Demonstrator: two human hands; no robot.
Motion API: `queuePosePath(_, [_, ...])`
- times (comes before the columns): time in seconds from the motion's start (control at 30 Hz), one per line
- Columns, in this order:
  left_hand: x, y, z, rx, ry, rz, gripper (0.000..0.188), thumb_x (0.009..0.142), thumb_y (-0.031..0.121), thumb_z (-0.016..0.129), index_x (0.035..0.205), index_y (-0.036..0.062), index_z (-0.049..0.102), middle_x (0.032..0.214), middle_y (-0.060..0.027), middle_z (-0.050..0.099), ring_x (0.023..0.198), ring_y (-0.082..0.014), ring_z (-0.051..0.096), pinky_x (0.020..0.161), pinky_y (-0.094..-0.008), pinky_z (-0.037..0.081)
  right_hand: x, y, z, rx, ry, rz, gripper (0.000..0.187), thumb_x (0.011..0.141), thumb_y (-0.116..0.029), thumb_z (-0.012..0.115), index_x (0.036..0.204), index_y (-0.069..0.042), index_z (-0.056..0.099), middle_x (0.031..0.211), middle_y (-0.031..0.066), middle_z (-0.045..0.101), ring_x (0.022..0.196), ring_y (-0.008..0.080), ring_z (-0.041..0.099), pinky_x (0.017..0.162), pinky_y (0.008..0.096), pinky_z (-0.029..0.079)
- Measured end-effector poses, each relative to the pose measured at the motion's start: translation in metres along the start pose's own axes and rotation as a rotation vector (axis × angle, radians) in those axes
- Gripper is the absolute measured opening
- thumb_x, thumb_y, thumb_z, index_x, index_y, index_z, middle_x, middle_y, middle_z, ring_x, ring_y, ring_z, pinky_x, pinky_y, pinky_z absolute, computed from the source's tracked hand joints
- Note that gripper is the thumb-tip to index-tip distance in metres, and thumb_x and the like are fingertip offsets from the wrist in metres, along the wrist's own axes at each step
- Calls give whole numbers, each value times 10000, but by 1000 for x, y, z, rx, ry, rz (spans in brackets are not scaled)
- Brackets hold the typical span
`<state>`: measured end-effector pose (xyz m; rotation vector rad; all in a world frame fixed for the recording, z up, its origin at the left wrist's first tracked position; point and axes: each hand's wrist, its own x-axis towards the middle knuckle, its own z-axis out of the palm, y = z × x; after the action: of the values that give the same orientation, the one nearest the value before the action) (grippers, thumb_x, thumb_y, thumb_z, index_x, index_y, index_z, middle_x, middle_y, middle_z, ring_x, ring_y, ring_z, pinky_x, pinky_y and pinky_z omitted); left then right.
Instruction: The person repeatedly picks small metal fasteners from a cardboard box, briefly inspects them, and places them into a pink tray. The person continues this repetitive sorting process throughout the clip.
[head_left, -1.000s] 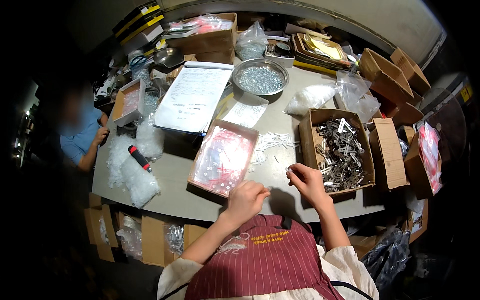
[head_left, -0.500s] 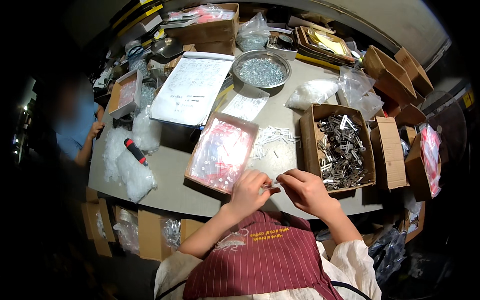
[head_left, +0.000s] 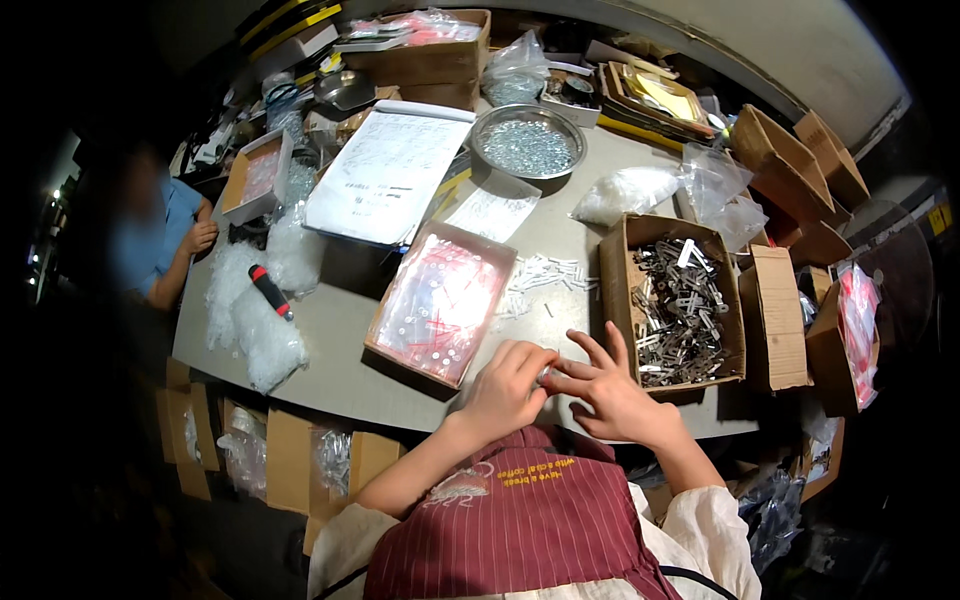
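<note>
My left hand (head_left: 508, 386) is closed in a pinch at the table's near edge. Between its fingertips shows a small clear plastic bag (head_left: 545, 374), mostly hidden by the fingers. My right hand (head_left: 618, 396) meets it from the other side, fingers stretched and spread, some tips against the bag. Left of my hands stands a shallow box (head_left: 440, 305) of small clear bags with red edges. A cardboard box (head_left: 618, 290) of metal clips stands to the right. Small white strips (head_left: 550, 273) lie loose on the table between the boxes.
Farther back are a metal bowl (head_left: 528, 142) of small shiny parts and a clipboard (head_left: 390, 170) with papers. Clear bags (head_left: 265, 340) with a red-black tool (head_left: 270, 292) lie at left. A co-worker (head_left: 160, 235) in blue is at far left. Cardboard boxes (head_left: 775, 315) crowd the right.
My right hand's fingers have opened out from a pinch and spread. My left hand keeps its pinch, and the bag now shows less between the hands.
</note>
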<state>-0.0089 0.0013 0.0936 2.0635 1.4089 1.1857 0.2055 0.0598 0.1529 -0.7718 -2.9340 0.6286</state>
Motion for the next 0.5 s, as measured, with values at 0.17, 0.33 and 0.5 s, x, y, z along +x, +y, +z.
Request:
queuePosePath(0.17, [14,17,-2,241,23,90,489,687,31,738,1163,49,627,1190,-138,599,1138,-343,572,1055,-483,374,-12,1,9,56,19,30,692,754,-210,741,1433,-229,608,1635,107,367,1561,492,47,1161,753,-95])
queuePosePath(0.33, [3,-17,28,90,-102,42,293,721,48,766,974,72,620,968,-103,655,970,-339,602,953,-460,410,-5,3,-4,158,300,-24,327,777,-130,660,1085,-166,764,1120,3,743,1319,247,566,1239,632,2])
queuePosePath(0.5, [-3,-20,44,-57,-114,-88,228,795,115,783,960,74,631,892,-89,650,891,-318,612,856,-421,437,3,128,-21,216,664,432,176,817,-73,689,989,-42,705,940,142,675,876,343,661,775,433,537])
